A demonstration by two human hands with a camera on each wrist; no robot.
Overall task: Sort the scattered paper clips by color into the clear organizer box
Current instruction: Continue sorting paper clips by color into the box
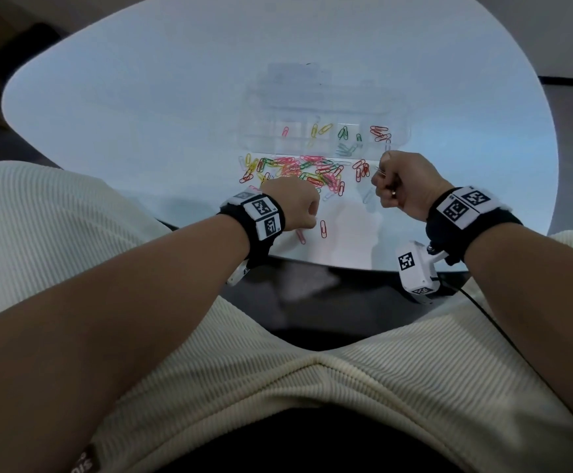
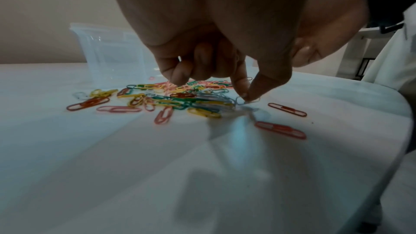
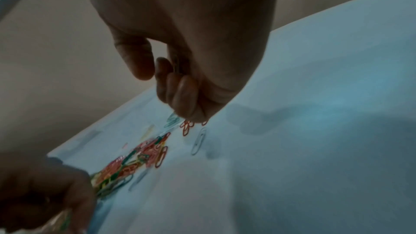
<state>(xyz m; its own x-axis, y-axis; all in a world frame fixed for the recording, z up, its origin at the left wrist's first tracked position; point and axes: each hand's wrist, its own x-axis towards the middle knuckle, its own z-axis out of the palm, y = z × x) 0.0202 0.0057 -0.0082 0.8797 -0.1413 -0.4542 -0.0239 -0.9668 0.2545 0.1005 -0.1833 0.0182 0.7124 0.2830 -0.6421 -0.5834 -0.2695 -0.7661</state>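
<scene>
**Sorting barely begun: most clips still on the table**

Nearest, the left hand (image 1: 291, 203) pinches a pale clip (image 2: 242, 100) at the heap's edge, seen only by its wrist camera. The right hand (image 1: 402, 182) is curled around silvery clips (image 1: 380, 170). The pile (image 1: 298, 170) remains large; beyond, the clear organizer box (image 1: 326, 107) holds few sorted clips.

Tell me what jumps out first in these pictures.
A bright pile of clips, red, pink, yellow and green, lies on the white table just in front of the clear box, where a few clips already sit sorted by color. The left hand pinches a pale clip at the pile's near edge. The right hand is curled round some clips beside the box.
</scene>
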